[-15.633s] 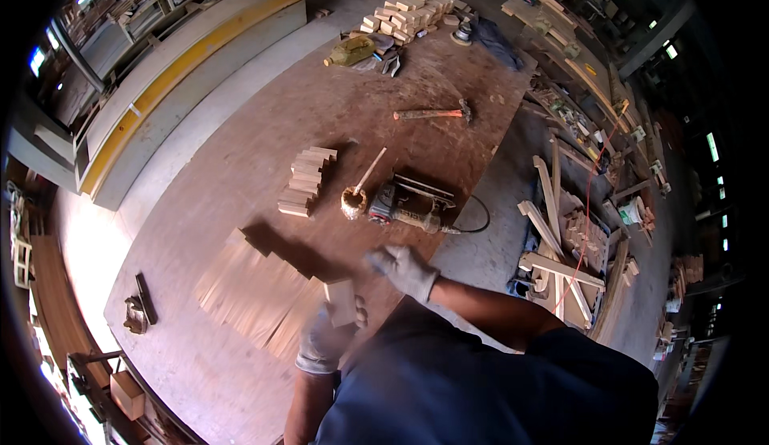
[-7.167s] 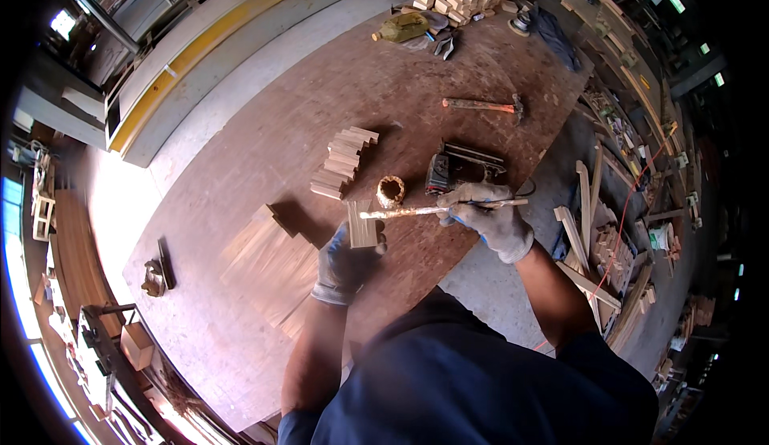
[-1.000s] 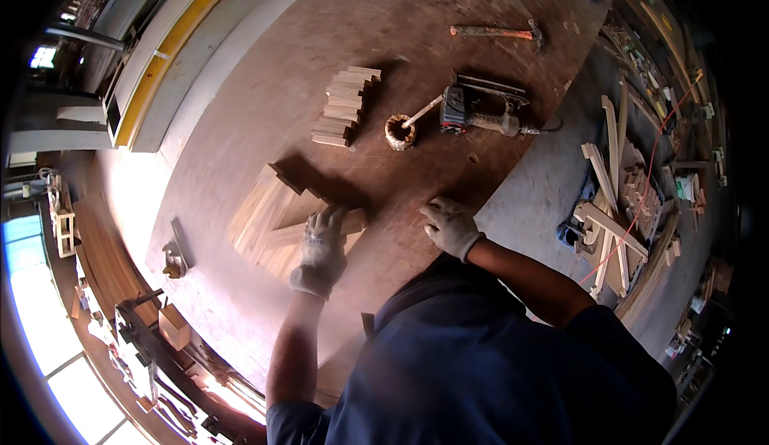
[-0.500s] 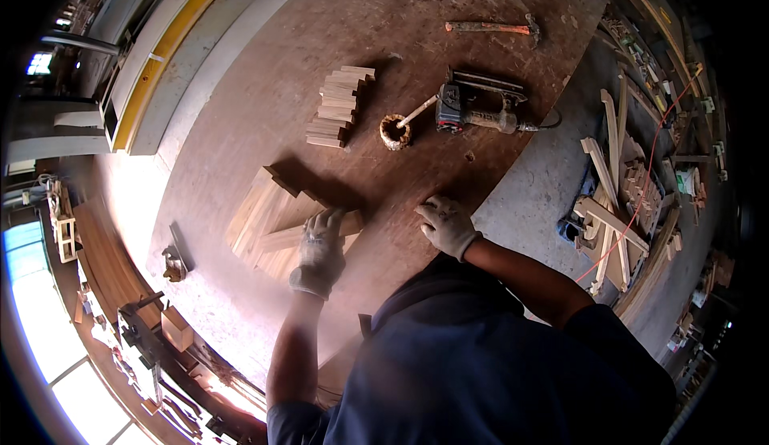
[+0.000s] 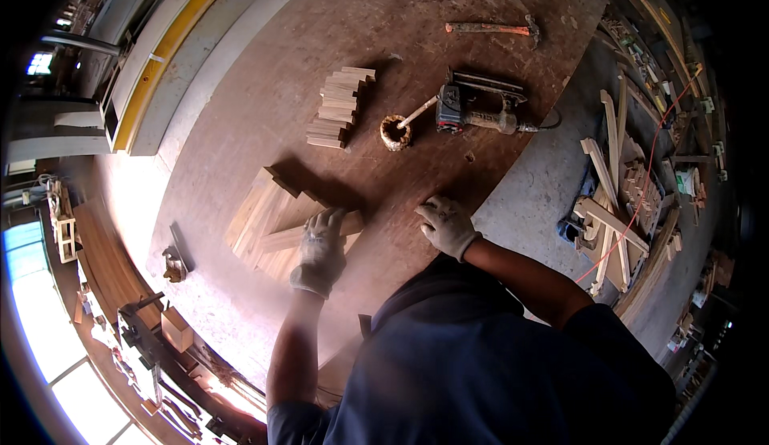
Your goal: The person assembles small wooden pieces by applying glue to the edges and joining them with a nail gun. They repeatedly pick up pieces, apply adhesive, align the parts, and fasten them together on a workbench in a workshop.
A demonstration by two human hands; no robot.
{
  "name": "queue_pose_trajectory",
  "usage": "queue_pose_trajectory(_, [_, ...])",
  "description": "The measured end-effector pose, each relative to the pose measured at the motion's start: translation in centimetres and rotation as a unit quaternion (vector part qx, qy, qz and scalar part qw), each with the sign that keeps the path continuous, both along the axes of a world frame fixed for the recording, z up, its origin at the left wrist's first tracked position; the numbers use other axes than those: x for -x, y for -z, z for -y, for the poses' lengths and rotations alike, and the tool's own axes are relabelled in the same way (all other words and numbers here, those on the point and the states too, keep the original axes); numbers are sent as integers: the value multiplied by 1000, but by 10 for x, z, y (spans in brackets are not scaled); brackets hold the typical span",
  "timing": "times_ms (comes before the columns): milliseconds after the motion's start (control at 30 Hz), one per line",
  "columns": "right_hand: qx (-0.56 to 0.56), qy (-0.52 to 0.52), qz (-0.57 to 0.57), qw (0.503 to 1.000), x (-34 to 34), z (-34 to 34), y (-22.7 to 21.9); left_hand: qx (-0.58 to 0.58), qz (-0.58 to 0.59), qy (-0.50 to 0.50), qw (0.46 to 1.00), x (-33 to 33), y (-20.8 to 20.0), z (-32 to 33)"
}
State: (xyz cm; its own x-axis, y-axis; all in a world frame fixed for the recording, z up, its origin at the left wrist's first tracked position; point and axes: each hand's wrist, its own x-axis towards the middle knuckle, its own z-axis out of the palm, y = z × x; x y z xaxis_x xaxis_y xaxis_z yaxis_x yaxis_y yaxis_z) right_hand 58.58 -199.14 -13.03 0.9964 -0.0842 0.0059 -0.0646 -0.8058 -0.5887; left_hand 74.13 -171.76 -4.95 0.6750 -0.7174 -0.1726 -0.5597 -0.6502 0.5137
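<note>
My left hand (image 5: pixel 321 251), in a pale work glove, has its fingers bent over a short wooden strip (image 5: pixel 280 240). That strip lies across a row of light wooden pieces (image 5: pixel 258 211) set side by side, with stepped ends at the far side. My right hand (image 5: pixel 450 227), gloved too, rests on the brown tabletop (image 5: pixel 400 241) with thumb and fingers apart and nothing in it. Farther off is a stack of short wooden blocks (image 5: pixel 340 108). Right of the blocks stands a glue-crusted pot (image 5: pixel 395 132) with a stick (image 5: pixel 418 112) leaning out of it.
A nail gun (image 5: pixel 479 112) with a hose lies right of the pot. Beyond it is a hammer (image 5: pixel 490 28) with an orange handle. A metal tool (image 5: pixel 174 261) sits at the table's left. Scrap wood (image 5: pixel 613 221) is piled on the floor to the right.
</note>
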Motion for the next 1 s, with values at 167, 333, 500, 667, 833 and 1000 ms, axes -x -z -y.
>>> queue_pose_trajectory(167, [2,-2,0,1000,0,-1,1,-3,2,-2,1000,0,3,-1])
queue_pose_trajectory(333, [-52,11,-16,998,1,7,0,13,20,7,1000,-4,-11,5])
queue_pose_trajectory(500, [-24,105,-20,994,-19,60,-22,-48,37,24,998,-4,-9,15])
queue_pose_trajectory(667, [141,156,44,977,-53,139,-27,-51,79,22,995,-6,20,13])
queue_pose_trajectory(833, [263,135,-26,955,-83,168,-35,-44,67,35,996,-1,-2,17])
queue_pose_trajectory(1000, [377,102,-130,911,-108,176,8,-22,60,42,997,6,0,4])
